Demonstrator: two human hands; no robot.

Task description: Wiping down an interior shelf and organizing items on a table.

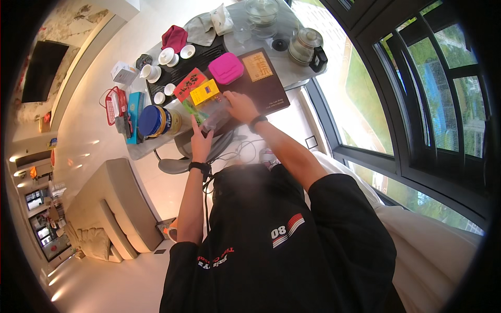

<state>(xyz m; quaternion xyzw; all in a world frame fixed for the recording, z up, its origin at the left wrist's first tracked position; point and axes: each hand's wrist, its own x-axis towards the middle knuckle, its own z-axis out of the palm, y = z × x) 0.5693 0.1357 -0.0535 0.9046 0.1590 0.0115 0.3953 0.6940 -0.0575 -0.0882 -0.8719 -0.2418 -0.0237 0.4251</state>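
A clear plastic bag (216, 114) stretches between my two hands, over the front edge of a dark brown box (270, 88). My right hand (242, 108) grips the bag's right side with bent fingers. At its lower left is my left hand (201, 141), index finger extended beside a green packet (192, 112) and thumb spread near the plastic. Whether that hand pinches the bag cannot be told. Just beyond lie a yellow box (204, 92) and a red packet (189, 84), both bearing writing. A pink plastic container (226, 68) rests on the brown box.
On the table (137, 150), a blue-lidded can (156, 120), a teal box (135, 113) and a red basket (113, 105) stand left. White teaware, including a gaiwan (168, 57), occupies a black tea tray (201, 58). A glass kettle (306, 46) stands far right. A grey chair (174, 166) is below.
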